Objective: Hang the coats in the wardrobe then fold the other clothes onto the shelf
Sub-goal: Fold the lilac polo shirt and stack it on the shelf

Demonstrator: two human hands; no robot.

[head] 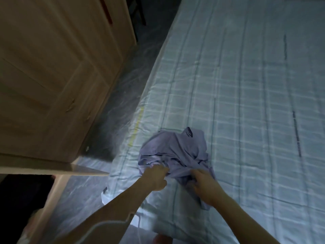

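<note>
Both hands' fingers, left hand [155, 176], right hand [204, 186], seemingly pinching crumpled lilac garment [174, 152] near bed [246, 85] edge

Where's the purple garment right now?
In the head view, the purple garment lies crumpled on the bed near its left edge, gripped at its near side by the left hand and right hand.

Lavender shirt [175, 152] soft matt cloth, crumpled; checked bedsheet [246, 103] matt woven cotton; wardrobe [52, 67] pale wood-grain, satin.
</note>
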